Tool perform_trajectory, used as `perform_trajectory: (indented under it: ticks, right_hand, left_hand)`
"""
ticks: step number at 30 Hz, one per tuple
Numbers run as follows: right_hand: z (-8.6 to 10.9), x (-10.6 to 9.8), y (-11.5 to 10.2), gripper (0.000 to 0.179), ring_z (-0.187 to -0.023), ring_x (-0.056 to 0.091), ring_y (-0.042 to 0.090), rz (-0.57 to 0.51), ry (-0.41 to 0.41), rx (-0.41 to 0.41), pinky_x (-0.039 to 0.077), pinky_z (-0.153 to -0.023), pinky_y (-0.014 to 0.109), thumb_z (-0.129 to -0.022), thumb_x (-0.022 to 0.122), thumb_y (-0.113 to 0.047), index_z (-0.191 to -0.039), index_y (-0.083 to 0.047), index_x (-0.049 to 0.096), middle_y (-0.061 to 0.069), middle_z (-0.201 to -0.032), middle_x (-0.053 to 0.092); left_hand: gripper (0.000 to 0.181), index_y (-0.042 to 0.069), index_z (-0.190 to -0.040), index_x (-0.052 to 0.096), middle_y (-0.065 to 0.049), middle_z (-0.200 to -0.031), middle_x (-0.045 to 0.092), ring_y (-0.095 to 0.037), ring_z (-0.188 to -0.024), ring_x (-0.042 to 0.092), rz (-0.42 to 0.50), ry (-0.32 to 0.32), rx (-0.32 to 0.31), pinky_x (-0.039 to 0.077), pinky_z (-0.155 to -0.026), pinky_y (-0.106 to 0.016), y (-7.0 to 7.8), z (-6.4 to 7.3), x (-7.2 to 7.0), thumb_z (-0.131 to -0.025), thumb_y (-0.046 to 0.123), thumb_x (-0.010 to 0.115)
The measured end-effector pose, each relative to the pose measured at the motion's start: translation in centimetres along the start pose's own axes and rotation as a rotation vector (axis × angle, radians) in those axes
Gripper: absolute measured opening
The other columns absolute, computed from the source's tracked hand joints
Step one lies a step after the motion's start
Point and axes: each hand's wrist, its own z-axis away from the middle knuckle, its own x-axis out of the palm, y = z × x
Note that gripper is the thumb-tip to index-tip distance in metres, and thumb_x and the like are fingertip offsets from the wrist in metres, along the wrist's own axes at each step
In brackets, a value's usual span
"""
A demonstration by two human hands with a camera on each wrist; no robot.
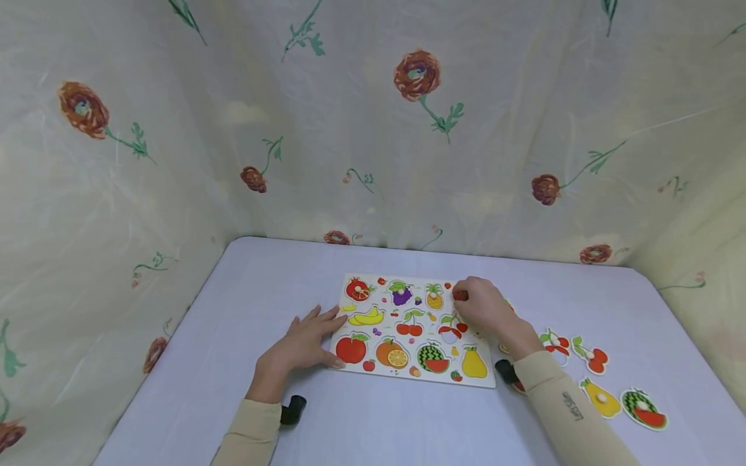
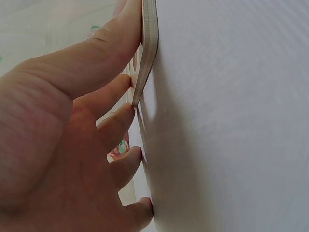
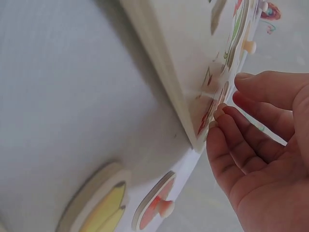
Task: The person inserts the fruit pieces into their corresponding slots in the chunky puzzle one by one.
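Fingers spread, the left hand (image 1: 305,336) touches the layered, rectangular board (image 1: 432,331) at left; fingers bent, the right hand (image 1: 488,312) covers its far right, hold unclear.

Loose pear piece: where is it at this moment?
In the head view, the pear lies on the table at lower right, between the right sleeve and the loose watermelon.

Diffuse light is spreading evenly across the head view, while the 2 dimmer, greyer wrist views are showing soft-edged shadows on the tabletop (image 2: 241,121) beside the board (image 2: 150,29).
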Motion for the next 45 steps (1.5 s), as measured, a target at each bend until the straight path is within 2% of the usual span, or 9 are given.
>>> perform_trajectory:
  ticks: [11,22,30,38,45]
  right_hand:
    - [0.5,-0.7,1.3,0.03,-0.095,0.054,0.029,0.01,0.023,-0.021,0.052,-0.075,0.032,-0.092,0.063,-0.012,-0.119,0.0,0.068,0.016,-0.11,0.062]
    - [1.2,-1.1,2.6,0.029,-0.094,0.054,0.028,0.052,0.075,0.014,0.053,-0.084,0.042,-0.092,0.061,-0.013,-0.117,-0.003,0.069,0.013,-0.108,0.061]
    - [1.7,-1.8,3.4,0.032,-0.1,0.054,0.03,0.051,0.065,0.029,0.053,-0.086,0.046,-0.092,0.059,-0.013,-0.121,-0.004,0.066,0.014,-0.112,0.06]
    - [2.0,-3.6,4.0,0.033,-0.093,0.053,0.031,0.051,0.066,0.09,0.054,-0.073,0.035,-0.092,0.063,-0.014,-0.122,-0.001,0.065,0.02,-0.111,0.06]
    - [2.2,-4.3,4.9,0.035,-0.093,0.054,0.03,0.049,0.047,0.121,0.055,-0.071,0.031,-0.092,0.066,-0.015,-0.123,-0.001,0.064,0.02,-0.111,0.059]
  left_hand:
    - [0.089,0.027,-0.149,0.046,0.0,-0.164,0.032,-0.034,-0.156,0.013,0.005,0.008,0.004,0.007,-0.123,-0.066,0.1,0.1,0.0,-0.072,0.033,0.088]
    - [0.088,0.027,-0.149,0.047,0.001,-0.164,0.032,-0.034,-0.156,0.012,-0.001,0.013,-0.006,0.007,-0.123,-0.065,0.0,-0.1,0.4,-0.071,0.032,0.088]
    - [0.088,0.028,-0.149,0.047,0.001,-0.164,0.031,-0.033,-0.156,0.012,-0.003,0.021,0.011,0.007,-0.123,-0.065,-0.3,-0.2,0.6,-0.071,0.033,0.088]
    - [0.088,0.027,-0.149,0.046,0.001,-0.164,0.031,-0.033,-0.156,0.011,0.003,0.01,0.005,0.006,-0.123,-0.065,-0.1,-0.1,0.4,-0.072,0.033,0.088]
    - [0.089,0.027,-0.15,0.046,0.001,-0.164,0.03,-0.033,-0.156,0.012,0.0,0.003,0.006,0.006,-0.123,-0.065,0.0,-0.1,0.3,-0.072,0.033,0.088]
